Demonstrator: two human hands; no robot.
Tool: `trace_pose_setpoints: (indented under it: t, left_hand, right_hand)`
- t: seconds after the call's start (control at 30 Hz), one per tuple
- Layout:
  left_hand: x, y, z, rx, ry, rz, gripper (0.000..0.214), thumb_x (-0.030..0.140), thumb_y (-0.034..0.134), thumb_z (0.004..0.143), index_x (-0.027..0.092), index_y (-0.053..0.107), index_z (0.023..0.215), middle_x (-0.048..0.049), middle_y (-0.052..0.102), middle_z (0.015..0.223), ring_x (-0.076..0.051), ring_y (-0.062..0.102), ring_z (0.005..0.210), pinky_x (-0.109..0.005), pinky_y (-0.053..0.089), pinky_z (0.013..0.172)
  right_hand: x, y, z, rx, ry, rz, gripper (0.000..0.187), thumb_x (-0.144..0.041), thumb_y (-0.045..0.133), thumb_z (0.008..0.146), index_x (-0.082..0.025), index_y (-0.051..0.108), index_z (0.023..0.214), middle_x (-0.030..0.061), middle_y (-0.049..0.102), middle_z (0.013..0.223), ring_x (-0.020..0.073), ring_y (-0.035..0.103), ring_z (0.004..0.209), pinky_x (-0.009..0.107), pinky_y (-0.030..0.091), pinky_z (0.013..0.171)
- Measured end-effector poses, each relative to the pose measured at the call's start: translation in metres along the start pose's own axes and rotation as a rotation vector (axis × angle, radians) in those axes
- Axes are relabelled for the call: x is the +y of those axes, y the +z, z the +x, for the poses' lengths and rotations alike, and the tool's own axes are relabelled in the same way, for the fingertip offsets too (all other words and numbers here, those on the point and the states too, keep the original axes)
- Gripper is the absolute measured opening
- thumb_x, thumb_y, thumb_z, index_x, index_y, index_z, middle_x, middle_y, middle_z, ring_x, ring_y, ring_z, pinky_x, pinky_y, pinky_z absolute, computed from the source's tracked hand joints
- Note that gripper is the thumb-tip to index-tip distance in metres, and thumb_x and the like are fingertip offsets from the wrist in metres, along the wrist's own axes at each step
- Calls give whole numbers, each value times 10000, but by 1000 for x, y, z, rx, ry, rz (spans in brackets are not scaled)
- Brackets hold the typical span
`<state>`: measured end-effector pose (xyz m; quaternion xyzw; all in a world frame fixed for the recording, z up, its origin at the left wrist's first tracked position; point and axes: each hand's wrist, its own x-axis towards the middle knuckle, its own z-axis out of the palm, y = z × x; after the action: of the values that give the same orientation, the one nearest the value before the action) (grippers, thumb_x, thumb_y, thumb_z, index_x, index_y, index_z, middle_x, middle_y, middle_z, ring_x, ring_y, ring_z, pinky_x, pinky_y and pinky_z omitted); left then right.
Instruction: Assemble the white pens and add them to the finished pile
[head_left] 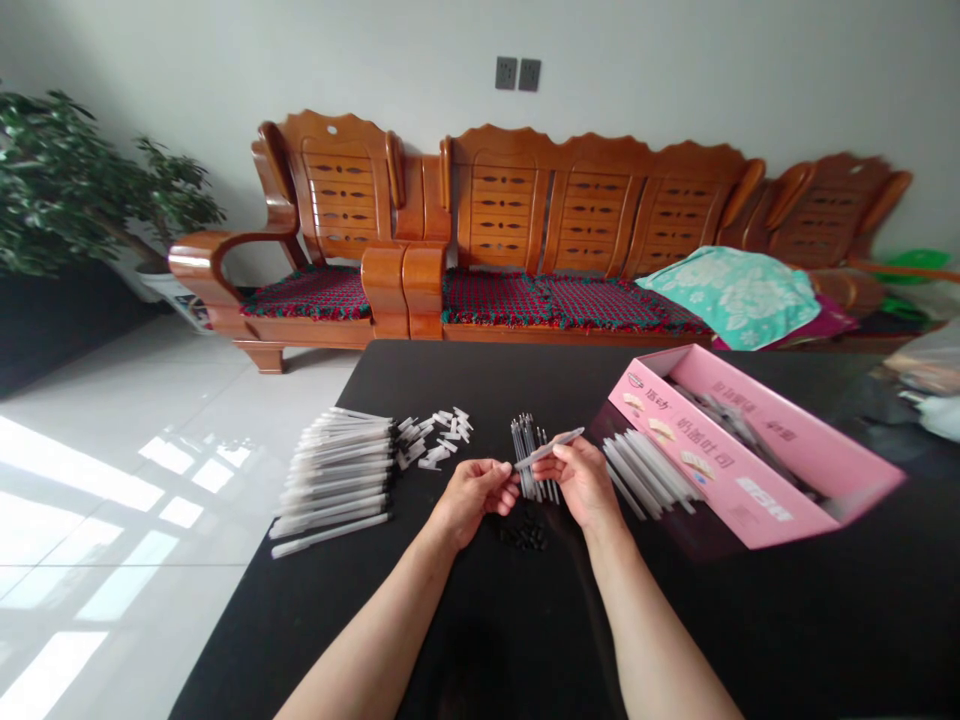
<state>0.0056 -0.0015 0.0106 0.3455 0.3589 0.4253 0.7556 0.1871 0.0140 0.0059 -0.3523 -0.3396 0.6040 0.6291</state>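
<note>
My right hand (pixel 581 482) pinches a translucent white pen barrel (pixel 551 449), tilted with its far end up to the right. Its lower end meets the fingertips of my left hand (pixel 480 495), closed in a pinch; whatever sits between them is too small to make out. Behind and below my hands lies a row of dark pen refills (pixel 525 440), partly hidden. Nearer to me is a small heap of black plugs (pixel 527 535). Right of my right hand lie several empty-looking white barrels (pixel 649 470). White caps (pixel 442 435) lie scattered beyond my left hand.
Capped white pens (pixel 337 470) form a wide stack at the black table's (pixel 465 390) left edge. A pink box (pixel 720 450) with more pen parts inside stands on the right. Plastic bags (pixel 930 380) lie at the far right. A wooden sofa (pixel 502 180) stands behind the table.
</note>
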Motion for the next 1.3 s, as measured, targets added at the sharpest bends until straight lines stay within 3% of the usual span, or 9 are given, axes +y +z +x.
trace_pose_setpoints:
  t: [0.13, 0.3, 0.63, 0.7, 0.8, 0.87, 0.97, 1.1, 1.3]
  left_hand:
    - [0, -2, 1, 9, -7, -16, 376, 401, 816, 682, 57, 679, 749, -37, 644, 595, -45, 527, 431, -140, 396, 420]
    - [0, 3, -1, 83, 88, 102, 340, 378, 808, 667, 101, 610, 680, -26, 640, 565, -80, 549, 421, -181, 444, 427]
    - [-4, 15, -10, 250, 471, 808, 177, 307, 644, 825, 155, 647, 734, -22, 662, 601, -130, 630, 531, -218, 483, 540]
    - [-3, 15, -10, 229, 446, 725, 200, 348, 660, 822, 150, 666, 795, -33, 673, 635, -144, 648, 566, -235, 505, 567]
    - [0, 13, -6, 121, 261, 384, 403, 511, 622, 835, 114, 662, 891, -78, 699, 722, -172, 672, 592, -274, 541, 560]
    - [1, 11, -4, 67, 120, 211, 505, 587, 603, 824, 85, 659, 845, -97, 690, 711, -158, 652, 547, -263, 529, 517]
    - [1, 6, -2, 29, 12, 92, 490, 555, 697, 761, 67, 662, 776, -65, 651, 622, -94, 576, 456, -190, 450, 435]
    - [-1, 2, -1, 1, 10, 36, 403, 454, 786, 703, 73, 664, 741, -24, 622, 581, -42, 503, 410, -147, 380, 398]
    - [-2, 7, -2, 57, 107, 148, 354, 422, 776, 698, 118, 598, 669, -22, 629, 559, -82, 533, 413, -189, 421, 422]
  right_hand:
    - [-1, 1, -1, -15, -6, -7, 184, -221, 757, 701, -172, 628, 823, 48, 758, 712, 192, 717, 544, 271, 602, 504]
    - [0, 1, -2, -2, -9, -21, 185, -227, 760, 704, -169, 623, 814, 42, 749, 683, 188, 710, 522, 262, 597, 486]
    - [-1, -2, 1, 50, 57, -8, 186, -235, 755, 667, -164, 605, 752, 44, 727, 598, 179, 690, 475, 238, 580, 442]
    - [-2, -1, 1, 50, 41, 3, 186, -233, 752, 671, -170, 607, 770, 39, 733, 615, 178, 695, 485, 246, 588, 461]
    - [-2, 0, 1, 45, 9, 15, 194, -226, 754, 669, -177, 606, 784, 35, 740, 637, 181, 700, 497, 254, 595, 478]
    - [-1, 1, 0, 37, 1, 11, 196, -222, 755, 671, -176, 606, 789, 34, 740, 642, 184, 702, 499, 260, 597, 484]
    - [0, 2, -1, 20, -2, -2, 184, -224, 750, 691, -175, 612, 804, 34, 746, 665, 185, 710, 522, 267, 605, 511]
    - [0, 2, -1, 8, -5, -10, 183, -221, 750, 693, -176, 618, 811, 36, 755, 695, 180, 712, 527, 266, 606, 514]
    - [-1, 1, -1, 22, 6, -18, 182, -226, 752, 686, -172, 612, 789, 41, 746, 654, 182, 704, 501, 251, 593, 475]
